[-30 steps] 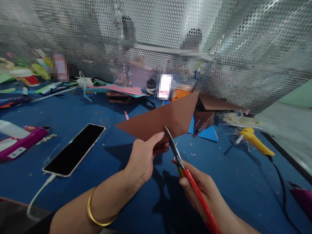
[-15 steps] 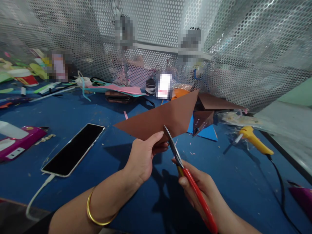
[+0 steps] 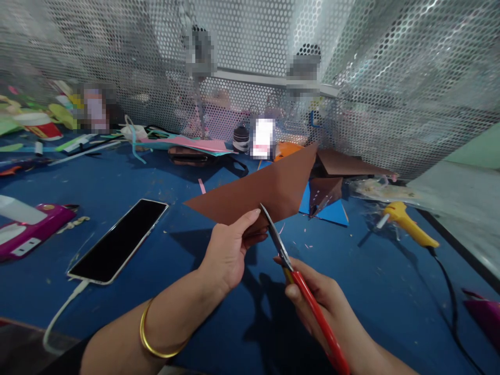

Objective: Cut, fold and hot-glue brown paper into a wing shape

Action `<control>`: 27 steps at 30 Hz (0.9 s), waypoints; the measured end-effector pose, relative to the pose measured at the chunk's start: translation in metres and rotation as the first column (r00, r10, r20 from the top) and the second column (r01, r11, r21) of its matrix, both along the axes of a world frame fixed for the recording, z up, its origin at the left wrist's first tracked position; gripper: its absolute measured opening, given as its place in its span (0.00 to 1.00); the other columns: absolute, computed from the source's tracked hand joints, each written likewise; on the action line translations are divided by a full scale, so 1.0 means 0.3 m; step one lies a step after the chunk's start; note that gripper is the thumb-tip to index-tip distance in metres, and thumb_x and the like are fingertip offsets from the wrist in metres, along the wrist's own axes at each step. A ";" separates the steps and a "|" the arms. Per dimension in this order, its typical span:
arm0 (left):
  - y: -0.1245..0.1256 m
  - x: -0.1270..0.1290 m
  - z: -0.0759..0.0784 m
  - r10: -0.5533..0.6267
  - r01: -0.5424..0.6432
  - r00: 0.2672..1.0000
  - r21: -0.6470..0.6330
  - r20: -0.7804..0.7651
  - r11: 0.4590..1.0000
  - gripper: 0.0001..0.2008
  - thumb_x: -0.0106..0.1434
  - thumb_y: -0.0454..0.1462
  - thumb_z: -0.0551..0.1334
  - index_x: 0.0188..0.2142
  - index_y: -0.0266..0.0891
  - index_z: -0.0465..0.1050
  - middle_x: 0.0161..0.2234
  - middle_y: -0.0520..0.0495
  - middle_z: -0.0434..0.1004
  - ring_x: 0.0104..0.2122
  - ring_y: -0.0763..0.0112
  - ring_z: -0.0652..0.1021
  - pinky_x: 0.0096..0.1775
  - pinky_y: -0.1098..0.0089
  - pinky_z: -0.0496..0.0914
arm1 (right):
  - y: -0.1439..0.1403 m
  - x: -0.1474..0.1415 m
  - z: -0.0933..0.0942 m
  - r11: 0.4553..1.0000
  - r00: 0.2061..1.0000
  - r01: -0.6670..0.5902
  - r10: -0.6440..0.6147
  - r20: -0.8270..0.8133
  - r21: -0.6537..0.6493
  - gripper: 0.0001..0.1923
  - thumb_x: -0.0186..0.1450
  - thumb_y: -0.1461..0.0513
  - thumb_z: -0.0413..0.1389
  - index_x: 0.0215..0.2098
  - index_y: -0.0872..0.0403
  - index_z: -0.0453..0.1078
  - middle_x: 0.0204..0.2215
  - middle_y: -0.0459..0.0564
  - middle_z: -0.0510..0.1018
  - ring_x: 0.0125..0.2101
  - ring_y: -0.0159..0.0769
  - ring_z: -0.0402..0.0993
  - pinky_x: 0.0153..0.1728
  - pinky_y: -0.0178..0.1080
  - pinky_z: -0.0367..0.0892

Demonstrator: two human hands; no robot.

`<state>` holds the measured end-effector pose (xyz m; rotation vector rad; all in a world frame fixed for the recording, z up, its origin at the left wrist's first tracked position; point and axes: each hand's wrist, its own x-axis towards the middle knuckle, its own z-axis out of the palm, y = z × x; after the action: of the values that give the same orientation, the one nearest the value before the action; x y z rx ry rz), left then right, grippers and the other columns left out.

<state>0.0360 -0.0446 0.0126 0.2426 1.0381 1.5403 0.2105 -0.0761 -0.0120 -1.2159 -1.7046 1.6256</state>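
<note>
A sheet of brown paper (image 3: pixel 269 185), pointed at its left end and upper right corner, is held up over the blue table. My left hand (image 3: pixel 228 250) pinches its lower edge, thumb on the near face and fingers behind. In my right hand (image 3: pixel 318 297) is a pair of red-handled scissors (image 3: pixel 314 310). The metal blades point up and away, across the paper's lower edge beside my left thumb. They look almost closed together; whether the lower blade lies behind the paper is hard to make out.
A black-screened phone (image 3: pixel 121 242) on a white cable lies left, near a magenta device (image 3: pixel 39 226). A yellow glue gun (image 3: pixel 410 224) lies right. Behind are a folded brown piece (image 3: pixel 326 192), blue paper (image 3: pixel 332 214), more brown paper (image 3: pixel 351 165), pink sheets (image 3: pixel 195 142) and a perforated metal panel (image 3: pixel 250 47).
The scissors' tips have shifted very slightly left and down against the paper. The paper and both hands have barely moved.
</note>
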 end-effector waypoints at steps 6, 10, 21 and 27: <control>0.008 -0.001 -0.008 0.003 -0.002 1.000 -0.030 0.008 1.000 0.06 0.49 0.34 0.73 0.28 0.34 0.82 0.28 0.43 0.83 0.26 0.70 0.80 0.31 0.70 0.74 | 0.006 0.014 -0.007 0.998 0.998 -0.063 0.064 -0.017 0.031 0.31 0.66 0.43 0.54 0.58 0.55 0.64 0.21 0.37 0.55 0.17 0.24 0.49 0.15 0.30 0.47; 0.009 0.000 -0.014 0.007 -0.008 1.000 -0.064 -0.011 0.998 0.06 0.49 0.33 0.72 0.29 0.33 0.82 0.28 0.44 0.83 0.26 0.71 0.80 0.30 0.72 0.74 | 0.009 0.035 -0.007 0.992 0.988 -0.117 0.112 -0.108 -0.045 0.32 0.65 0.42 0.55 0.58 0.55 0.62 0.24 0.38 0.59 0.16 0.22 0.50 0.14 0.29 0.48; 0.048 -0.082 -0.013 0.220 -0.232 0.962 -0.065 -0.159 0.970 0.13 0.47 0.35 0.74 0.34 0.36 0.80 0.31 0.47 0.82 0.26 0.72 0.79 0.27 0.74 0.70 | 0.095 0.106 0.067 0.961 0.876 -0.150 0.019 0.482 0.234 0.26 0.60 0.46 0.61 0.51 0.49 0.69 0.27 0.43 0.72 0.26 0.34 0.67 0.28 0.35 0.62; 0.053 -0.083 -0.013 0.104 -0.115 0.979 -0.057 -0.178 0.992 0.10 0.49 0.33 0.72 0.33 0.34 0.80 0.30 0.46 0.82 0.26 0.69 0.80 0.24 0.74 0.71 | 0.130 0.147 0.007 0.746 0.487 -0.398 -0.322 0.812 0.534 0.21 0.61 0.56 0.57 0.53 0.48 0.72 0.41 0.52 0.81 0.30 0.44 0.79 0.23 0.37 0.61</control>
<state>0.0110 -0.0288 0.0088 0.2814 1.2569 1.6012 0.2547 -0.0369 -0.0098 -1.7033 -2.5930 0.0810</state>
